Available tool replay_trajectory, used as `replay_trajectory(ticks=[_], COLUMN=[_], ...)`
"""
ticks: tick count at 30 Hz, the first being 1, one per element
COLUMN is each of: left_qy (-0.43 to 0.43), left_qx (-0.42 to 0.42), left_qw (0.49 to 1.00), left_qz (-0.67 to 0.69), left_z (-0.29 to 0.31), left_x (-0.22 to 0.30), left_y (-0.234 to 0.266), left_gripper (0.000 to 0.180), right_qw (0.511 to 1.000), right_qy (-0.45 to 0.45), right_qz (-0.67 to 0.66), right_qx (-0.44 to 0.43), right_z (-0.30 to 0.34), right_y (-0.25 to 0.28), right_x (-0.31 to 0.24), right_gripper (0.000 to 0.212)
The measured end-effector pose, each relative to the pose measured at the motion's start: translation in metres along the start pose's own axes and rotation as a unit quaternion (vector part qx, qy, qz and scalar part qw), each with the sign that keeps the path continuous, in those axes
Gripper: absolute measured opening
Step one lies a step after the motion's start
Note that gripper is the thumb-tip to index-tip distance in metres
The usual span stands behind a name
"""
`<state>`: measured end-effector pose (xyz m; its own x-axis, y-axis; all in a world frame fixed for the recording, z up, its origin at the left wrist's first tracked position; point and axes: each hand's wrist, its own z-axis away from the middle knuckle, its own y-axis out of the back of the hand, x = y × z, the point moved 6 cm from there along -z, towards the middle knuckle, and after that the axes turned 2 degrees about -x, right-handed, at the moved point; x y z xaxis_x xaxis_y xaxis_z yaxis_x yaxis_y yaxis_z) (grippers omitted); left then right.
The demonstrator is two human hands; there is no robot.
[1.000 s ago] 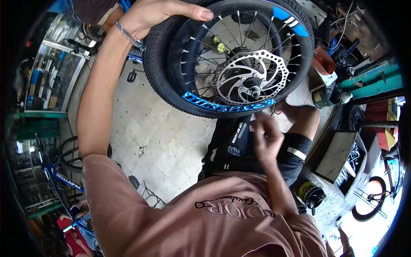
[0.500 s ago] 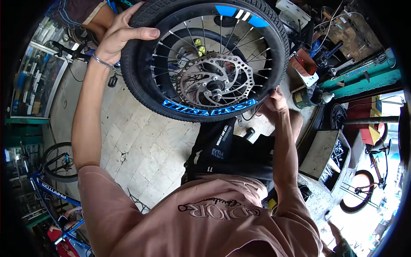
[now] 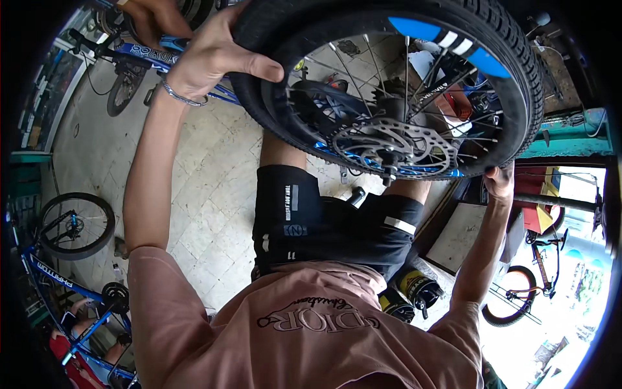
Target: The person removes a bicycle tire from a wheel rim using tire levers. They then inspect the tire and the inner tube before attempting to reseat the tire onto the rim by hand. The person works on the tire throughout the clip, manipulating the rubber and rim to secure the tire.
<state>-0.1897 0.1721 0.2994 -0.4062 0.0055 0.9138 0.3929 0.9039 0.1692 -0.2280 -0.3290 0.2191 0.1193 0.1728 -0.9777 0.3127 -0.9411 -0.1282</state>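
Note:
I hold up a bicycle wheel (image 3: pixel 518 123) with a knobby black tire, a black rim and blue stickers. It is tilted, and its disc brake rotor (image 3: pixel 427 148) and axle end face me. My left hand (image 3: pixel 217 61) is wrapped round the tire's left side, thumb lying on the sidewall and the other fingers hidden behind. At the lower right edge of the tire, my right hand (image 3: pixel 499 181) grips with the thumb in sight and the fingers mostly hidden. Through the spokes, a cluster of sprockets (image 3: pixel 392 97) shows dimly behind the rotor.
A blue bicycle (image 3: pixel 146 55) and a person's bare leg are at the upper left. Another blue bike frame (image 3: pixel 78 292) stands at lower left. On the right are a teal bench edge (image 3: pixel 576 139), a grey box (image 3: pixel 459 236) and an orange bicycle (image 3: pixel 543 269). Yellow-and-black containers (image 3: pixel 418 288) sit beside my shorts.
The wheel has moved right and closer, tilting so that its rotor appears flatter. Both hands have travelled with it and keep their hold. My view and body have shifted too.

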Motion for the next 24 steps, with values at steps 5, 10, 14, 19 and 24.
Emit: replay_trajectory(ticks=[5,10,14,19,24], left_qy=[0.078,0.046,0.067,0.094,0.098], left_qx=[-0.029,0.011,0.006,0.005,-0.016], left_qw=[0.995,0.994,0.986,0.992,0.992], left_qz=[-0.045,-0.100,-0.150,-0.082,-0.074], left_z=[0.028,0.023,0.020,0.022,0.019], left_x=[-0.053,-0.042,-0.050,-0.052,-0.069], left_y=[-0.029,-0.031,-0.027,-0.032,-0.026], left_gripper=[0.080,0.082,0.079,0.084,0.086], right_qw=[0.983,0.986,0.980,0.973,0.977], right_qy=[-0.075,0.005,0.013,-0.028,-0.103], right_qz=[0.165,0.164,0.196,0.224,0.188], right_qx=[-0.018,0.029,0.040,0.046,-0.017], right_z=[0.020,0.012,0.006,0.006,0.000], right_y=[0.013,-0.023,-0.030,-0.021,-0.022], right_x=[0.007,0.002,0.001,0.007,-0.017], right_gripper=[0.087,0.078,0.068,0.066,0.079])
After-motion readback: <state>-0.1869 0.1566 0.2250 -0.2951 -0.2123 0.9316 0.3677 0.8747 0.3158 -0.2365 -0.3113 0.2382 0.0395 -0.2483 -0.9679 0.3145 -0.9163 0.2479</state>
